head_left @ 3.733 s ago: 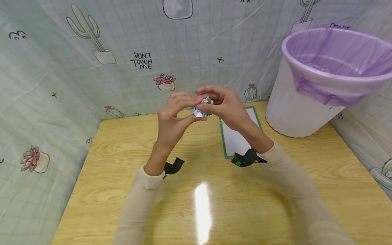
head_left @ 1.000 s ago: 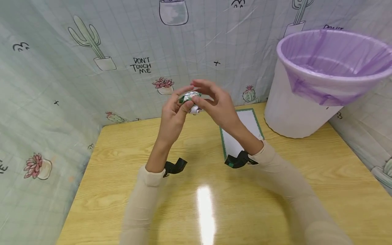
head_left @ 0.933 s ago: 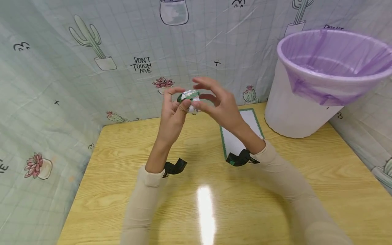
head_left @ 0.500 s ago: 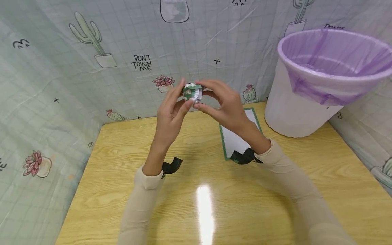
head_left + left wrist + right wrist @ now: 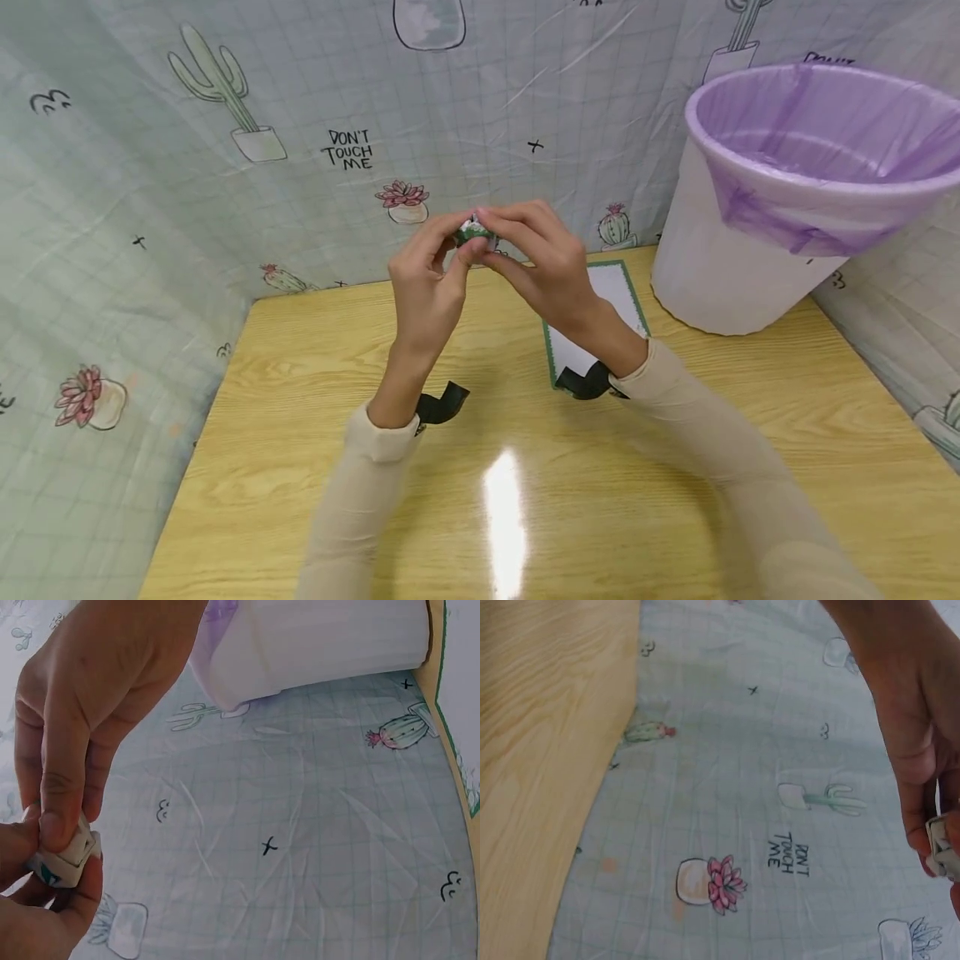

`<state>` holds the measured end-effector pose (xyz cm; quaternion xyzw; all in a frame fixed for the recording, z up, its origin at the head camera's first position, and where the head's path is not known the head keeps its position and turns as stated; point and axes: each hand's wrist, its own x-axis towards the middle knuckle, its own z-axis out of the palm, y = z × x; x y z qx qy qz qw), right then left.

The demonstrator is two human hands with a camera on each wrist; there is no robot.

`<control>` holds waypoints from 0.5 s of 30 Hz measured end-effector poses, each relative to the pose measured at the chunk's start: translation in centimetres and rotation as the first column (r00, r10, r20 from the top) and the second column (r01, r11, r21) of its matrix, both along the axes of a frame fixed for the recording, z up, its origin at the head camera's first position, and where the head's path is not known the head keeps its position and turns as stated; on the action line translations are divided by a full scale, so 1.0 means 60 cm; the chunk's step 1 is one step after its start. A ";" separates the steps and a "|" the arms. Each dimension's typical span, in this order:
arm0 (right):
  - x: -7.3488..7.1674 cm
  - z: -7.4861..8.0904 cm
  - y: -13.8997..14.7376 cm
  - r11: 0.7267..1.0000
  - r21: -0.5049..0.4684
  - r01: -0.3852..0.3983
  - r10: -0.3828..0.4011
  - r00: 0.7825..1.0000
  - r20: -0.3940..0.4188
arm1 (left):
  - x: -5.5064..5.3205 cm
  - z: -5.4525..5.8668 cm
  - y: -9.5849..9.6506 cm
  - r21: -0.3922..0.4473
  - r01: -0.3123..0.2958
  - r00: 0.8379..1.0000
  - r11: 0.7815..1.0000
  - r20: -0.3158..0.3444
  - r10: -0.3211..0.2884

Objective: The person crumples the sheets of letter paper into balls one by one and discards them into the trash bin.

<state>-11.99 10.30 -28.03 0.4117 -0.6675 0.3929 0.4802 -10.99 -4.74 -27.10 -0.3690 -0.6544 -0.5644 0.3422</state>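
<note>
A small crumpled ball of white and green paper (image 5: 472,229) is held up between both hands in front of the back wall cloth. My left hand (image 5: 427,292) grips its left side, with the thumb at the front. From the right, my right hand (image 5: 551,258) pinches it with curled fingers and thumb. Fingers cover much of the ball in the head view. Folded layers show on the paper ball (image 5: 71,859) in the left wrist view, where the right hand (image 5: 90,697) reaches in from above. In the right wrist view, the paper ball (image 5: 943,851) is partly cut off.
Beneath the right forearm, a white sheet with a green border (image 5: 611,287) lies on the wooden table (image 5: 300,367). A white bin (image 5: 712,258) with a purple liner stands at the back right. Cactus-print cloth (image 5: 300,208) hangs behind and beside the table.
The paper ball has been turned between the fingers. The right hand's fingers were spread off it about a second ago; now both hands close in and cover more of it.
</note>
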 end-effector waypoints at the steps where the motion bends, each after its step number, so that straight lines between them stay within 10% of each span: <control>1: -0.002 0.001 0.000 1.000 -0.012 -0.003 0.003 1.000 -0.007 | -0.001 0.000 0.003 0.025 0.004 1.000 1.000 0.011 -0.005; 6: -0.008 0.009 0.014 0.997 -0.042 -0.057 0.061 0.994 0.094 | -0.015 0.002 0.000 0.062 0.094 0.988 0.994 0.114 -0.100; 9: -0.007 0.013 0.031 0.977 -0.129 -0.172 0.206 0.923 0.326 | -0.024 -0.004 -0.009 0.052 0.231 0.956 0.972 0.175 -0.236; 11: -0.008 0.015 0.039 0.930 -0.247 -0.273 0.364 0.781 0.507 | -0.028 -0.012 -0.015 0.076 0.319 0.926 0.945 0.187 -0.328; 15: -0.009 0.009 0.044 0.790 -0.506 -0.346 0.609 0.355 0.709 | -0.033 -0.032 -0.024 0.110 0.430 0.885 0.896 0.146 -0.443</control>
